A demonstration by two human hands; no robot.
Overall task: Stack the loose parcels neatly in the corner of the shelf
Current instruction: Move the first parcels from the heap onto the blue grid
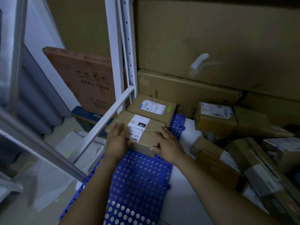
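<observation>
- The left hand (pixel 117 141) lies flat on top of a brown cardboard parcel with a white "15H" label (pixel 150 135). Its fingers are straight and slightly spread, with the fingertips on the label's near part.
- The right hand (pixel 169 146) rests on that parcel's near right corner. Its fingers are straight along the right top edge, and the thumb stretches across the near face.
- The parcel sits between the two hands on a blue perforated plastic mat (pixel 138 184).
- Just beyond the fingertips, right against the parcel, lies a second brown cardboard box with a white-and-blue label and a green sticker (pixel 168 114). It is tucked into the corner beside a white metal shelf upright (pixel 128 46).
- To the right of the right hand's fingers, loose brown taped parcels (pixel 214 122) lie jumbled.
</observation>
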